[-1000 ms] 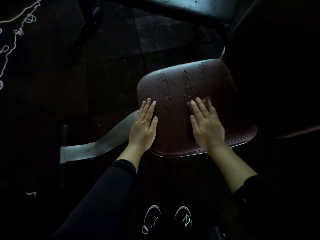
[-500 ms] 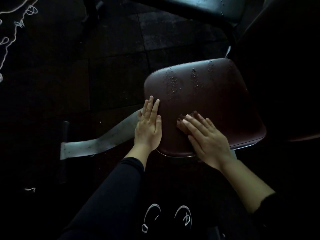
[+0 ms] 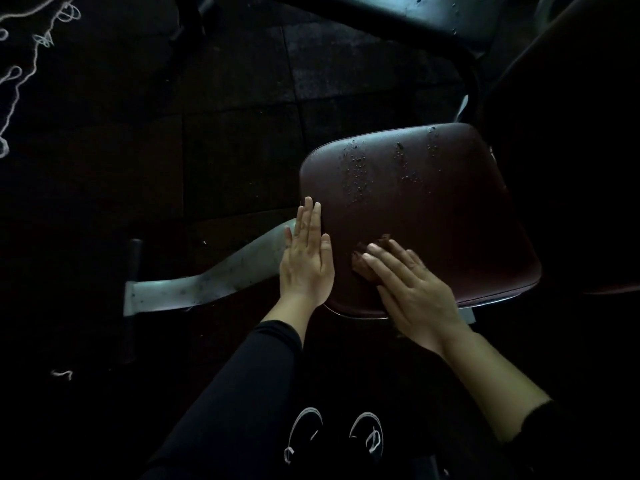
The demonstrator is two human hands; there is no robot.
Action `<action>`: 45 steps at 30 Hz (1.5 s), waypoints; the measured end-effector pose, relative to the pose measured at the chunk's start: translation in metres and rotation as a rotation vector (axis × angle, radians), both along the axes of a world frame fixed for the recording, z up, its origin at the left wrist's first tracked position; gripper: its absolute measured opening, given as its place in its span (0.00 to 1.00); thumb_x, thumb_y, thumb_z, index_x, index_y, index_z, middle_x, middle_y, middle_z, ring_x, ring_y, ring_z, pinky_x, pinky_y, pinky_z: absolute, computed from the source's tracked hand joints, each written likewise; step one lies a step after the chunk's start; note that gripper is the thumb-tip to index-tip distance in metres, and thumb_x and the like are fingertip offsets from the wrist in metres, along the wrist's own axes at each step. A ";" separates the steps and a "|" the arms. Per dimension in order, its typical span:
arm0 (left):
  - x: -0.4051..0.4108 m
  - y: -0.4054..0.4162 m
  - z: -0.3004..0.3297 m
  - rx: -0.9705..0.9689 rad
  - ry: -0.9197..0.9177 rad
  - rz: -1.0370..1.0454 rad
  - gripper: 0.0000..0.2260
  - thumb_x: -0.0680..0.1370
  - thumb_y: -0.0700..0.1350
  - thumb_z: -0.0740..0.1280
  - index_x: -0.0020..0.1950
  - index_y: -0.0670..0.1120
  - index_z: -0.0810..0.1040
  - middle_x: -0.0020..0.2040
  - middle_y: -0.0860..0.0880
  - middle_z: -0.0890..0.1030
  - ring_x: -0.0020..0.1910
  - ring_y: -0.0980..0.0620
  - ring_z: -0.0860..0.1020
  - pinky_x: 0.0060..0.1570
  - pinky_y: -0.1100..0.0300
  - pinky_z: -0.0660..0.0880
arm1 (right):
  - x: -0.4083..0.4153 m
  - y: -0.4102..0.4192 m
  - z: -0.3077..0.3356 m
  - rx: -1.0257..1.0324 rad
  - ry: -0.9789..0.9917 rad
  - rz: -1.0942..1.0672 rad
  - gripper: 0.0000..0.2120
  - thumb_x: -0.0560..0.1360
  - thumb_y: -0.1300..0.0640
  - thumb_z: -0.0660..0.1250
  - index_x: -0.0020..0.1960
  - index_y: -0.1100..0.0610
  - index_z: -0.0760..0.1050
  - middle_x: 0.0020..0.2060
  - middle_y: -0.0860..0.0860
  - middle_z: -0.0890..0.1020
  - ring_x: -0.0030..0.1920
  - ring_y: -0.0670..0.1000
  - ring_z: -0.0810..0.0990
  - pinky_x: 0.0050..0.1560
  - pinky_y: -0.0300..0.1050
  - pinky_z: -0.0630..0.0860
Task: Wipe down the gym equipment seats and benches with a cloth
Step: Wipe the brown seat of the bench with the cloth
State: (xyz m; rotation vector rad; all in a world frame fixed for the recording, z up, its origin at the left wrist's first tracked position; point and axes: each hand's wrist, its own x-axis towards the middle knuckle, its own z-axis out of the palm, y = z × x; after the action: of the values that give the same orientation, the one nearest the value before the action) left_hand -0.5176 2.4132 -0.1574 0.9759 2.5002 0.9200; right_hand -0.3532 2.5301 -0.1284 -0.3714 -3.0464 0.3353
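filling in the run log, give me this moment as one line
left hand: flat on edge of dark red padded seat | right hand: pressing small dark brown cloth onto seat | droplets on far part

Cloth (image 3: 372,259) under right hand (image 3: 417,294) on seat (image 3: 433,209).

This is a dim gym floor, seen from above by someone standing at a machine. The ground is laid with dark rubber tiles (image 3: 239,81), their seams showing as a grid, the sort of matting used under weights. A padded maroon vinyl seat (image 3: 433,209) sits on a painted grey steel frame arm (image 3: 221,275) that bends down to a foot on the floor. Beyond it a second padded bench (image 3: 415,15), black, crosses the top of the view on a dark tubular support. Loose white cord (image 3: 20,74) lies on the tiles at far left.
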 end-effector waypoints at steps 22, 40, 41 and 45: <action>0.019 0.026 0.023 -0.318 0.165 0.133 0.31 0.79 0.58 0.39 0.79 0.45 0.43 0.79 0.51 0.42 0.77 0.55 0.40 0.72 0.47 0.30 | 0.008 0.071 0.017 -0.200 0.055 -0.333 0.21 0.79 0.53 0.58 0.72 0.49 0.66 0.71 0.51 0.61 0.66 0.54 0.71 0.53 0.46 0.76; 0.067 0.144 0.025 -0.348 0.365 -0.251 0.29 0.77 0.55 0.34 0.78 0.47 0.41 0.79 0.52 0.40 0.76 0.57 0.38 0.75 0.50 0.35 | -0.014 0.119 0.002 -0.082 0.046 -0.428 0.29 0.78 0.46 0.41 0.77 0.54 0.47 0.77 0.53 0.49 0.77 0.53 0.43 0.73 0.44 0.39; 0.067 0.143 0.024 -0.338 0.374 -0.255 0.29 0.78 0.55 0.33 0.78 0.47 0.41 0.78 0.51 0.40 0.76 0.57 0.38 0.75 0.51 0.36 | -0.015 0.121 0.002 -0.079 0.040 -0.421 0.28 0.78 0.46 0.40 0.77 0.52 0.48 0.77 0.53 0.50 0.77 0.53 0.43 0.73 0.44 0.39; 0.067 0.139 0.022 -0.237 0.372 -0.257 0.28 0.80 0.52 0.38 0.78 0.44 0.49 0.79 0.49 0.47 0.78 0.55 0.45 0.76 0.54 0.40 | -0.034 0.131 0.002 -0.089 0.012 -0.459 0.25 0.80 0.49 0.44 0.77 0.48 0.52 0.77 0.51 0.51 0.77 0.53 0.43 0.73 0.45 0.39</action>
State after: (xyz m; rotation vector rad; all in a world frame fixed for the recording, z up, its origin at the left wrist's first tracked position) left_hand -0.4506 2.5524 -0.1354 1.4497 2.6080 0.3803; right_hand -0.3867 2.6606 -0.1266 -1.0395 -2.8215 0.4366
